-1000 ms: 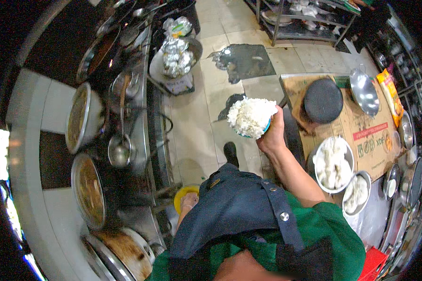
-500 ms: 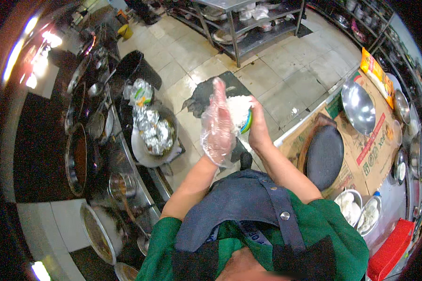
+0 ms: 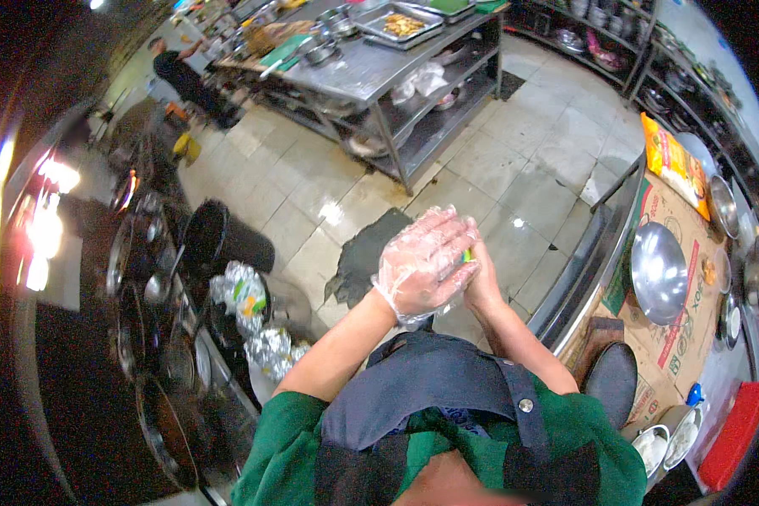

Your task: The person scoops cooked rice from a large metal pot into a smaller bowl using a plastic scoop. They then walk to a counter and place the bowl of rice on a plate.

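In front of my apron both hands meet. My left hand [image 3: 423, 266], in a clear plastic glove, lies flat across the top of a small bowl, its fingers stretched out and slightly curved. Behind it my right hand [image 3: 482, 278], bare, holds the bowl from the right side. Only a sliver of the bowl's green and yellow side [image 3: 467, 254] shows between the hands. The white grainy food in it, which looks like rice, is hidden under the glove.
On my right a cardboard-covered counter [image 3: 649, 371] bears a steel bowl [image 3: 659, 273], a dark sizzling plate [image 3: 612, 384] and a yellow-orange bag [image 3: 675, 162]. To my left are pans [image 3: 167, 426] and foil-wrapped things [image 3: 270, 350]. Ahead stands a steel table [image 3: 354, 80]; a person [image 3: 185, 80] works beyond it.
My gloved left hand has turned from upright beside the bowl to flat over its top, covering the white food. The view has tilted up, showing more of the steel table and a person.
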Action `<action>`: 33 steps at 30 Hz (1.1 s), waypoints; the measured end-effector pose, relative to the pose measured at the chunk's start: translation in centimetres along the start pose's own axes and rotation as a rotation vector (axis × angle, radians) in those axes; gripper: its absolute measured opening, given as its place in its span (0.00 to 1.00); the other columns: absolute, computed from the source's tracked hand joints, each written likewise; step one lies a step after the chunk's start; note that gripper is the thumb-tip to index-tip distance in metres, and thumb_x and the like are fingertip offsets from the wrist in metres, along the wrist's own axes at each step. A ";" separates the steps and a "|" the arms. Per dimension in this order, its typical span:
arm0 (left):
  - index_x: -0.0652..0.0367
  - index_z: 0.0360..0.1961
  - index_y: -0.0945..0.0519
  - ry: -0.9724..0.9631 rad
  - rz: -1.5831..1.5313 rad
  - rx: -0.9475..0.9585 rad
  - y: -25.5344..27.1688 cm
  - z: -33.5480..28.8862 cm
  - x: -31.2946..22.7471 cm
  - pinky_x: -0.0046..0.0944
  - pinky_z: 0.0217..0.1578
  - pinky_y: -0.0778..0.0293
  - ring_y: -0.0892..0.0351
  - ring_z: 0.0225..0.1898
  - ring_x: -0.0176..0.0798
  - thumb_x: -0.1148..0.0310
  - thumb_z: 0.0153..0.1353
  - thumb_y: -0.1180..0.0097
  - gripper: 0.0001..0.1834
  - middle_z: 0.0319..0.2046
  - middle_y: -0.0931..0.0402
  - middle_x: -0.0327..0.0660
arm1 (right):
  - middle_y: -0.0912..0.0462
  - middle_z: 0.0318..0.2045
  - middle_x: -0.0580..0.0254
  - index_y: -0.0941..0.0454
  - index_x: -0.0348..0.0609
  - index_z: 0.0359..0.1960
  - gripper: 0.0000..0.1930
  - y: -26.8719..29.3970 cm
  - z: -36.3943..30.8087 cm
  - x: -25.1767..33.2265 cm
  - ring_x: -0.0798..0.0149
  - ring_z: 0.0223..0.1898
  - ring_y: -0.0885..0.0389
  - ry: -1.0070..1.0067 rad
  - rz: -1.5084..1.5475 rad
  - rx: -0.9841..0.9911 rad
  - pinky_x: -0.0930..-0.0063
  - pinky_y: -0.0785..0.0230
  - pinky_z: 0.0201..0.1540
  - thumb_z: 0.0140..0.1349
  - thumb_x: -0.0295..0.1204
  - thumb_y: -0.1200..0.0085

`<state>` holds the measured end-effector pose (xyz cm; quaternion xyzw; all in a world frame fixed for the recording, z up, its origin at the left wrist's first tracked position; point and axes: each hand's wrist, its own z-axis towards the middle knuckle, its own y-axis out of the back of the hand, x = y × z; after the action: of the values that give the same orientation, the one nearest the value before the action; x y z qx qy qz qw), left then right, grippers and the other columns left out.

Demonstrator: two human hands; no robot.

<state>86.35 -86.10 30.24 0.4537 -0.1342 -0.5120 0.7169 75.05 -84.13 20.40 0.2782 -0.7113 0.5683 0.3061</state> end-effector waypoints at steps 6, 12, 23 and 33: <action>0.57 0.45 0.23 -0.179 -0.230 -0.086 -2.9 6.8 9.0 0.47 0.54 0.31 0.25 0.49 0.51 0.72 0.49 0.41 0.18 0.47 0.24 0.46 | 0.29 0.54 0.59 0.34 0.43 0.56 0.23 -1.1 9.6 2.6 0.61 0.55 0.31 -0.011 0.238 -0.196 0.67 0.41 0.59 0.68 0.46 0.64; 0.58 0.51 0.27 -0.299 -0.379 0.080 -9.9 15.5 15.6 0.47 0.58 0.37 0.31 0.56 0.50 0.68 0.56 0.47 0.20 0.54 0.30 0.48 | 0.33 0.58 0.58 0.38 0.49 0.60 0.26 2.7 16.8 6.5 0.58 0.58 0.34 -0.001 0.299 -0.333 0.62 0.41 0.60 0.66 0.48 0.63; 0.58 0.64 0.42 -0.198 -0.193 0.251 -19.1 39.4 26.3 0.51 0.66 0.59 0.54 0.68 0.52 0.49 0.58 0.51 0.37 0.65 0.49 0.52 | 0.27 0.53 0.58 0.35 0.39 0.56 0.39 17.5 39.9 20.2 0.61 0.53 0.27 0.126 0.172 -0.186 0.67 0.36 0.57 0.61 0.64 0.71; 0.61 0.61 0.36 0.645 -0.121 0.085 -32.1 47.0 48.7 0.45 0.62 0.48 0.43 0.63 0.55 0.54 0.57 0.45 0.34 0.60 0.39 0.57 | 0.22 0.47 0.63 0.28 0.43 0.49 0.25 29.8 60.8 34.0 0.62 0.50 0.25 0.294 0.376 -0.520 0.66 0.35 0.54 0.61 0.51 0.55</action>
<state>57.20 -153.95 17.65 0.6292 0.1057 -0.3773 0.6712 23.31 -139.37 16.78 -0.0294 -0.8192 0.4487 0.3559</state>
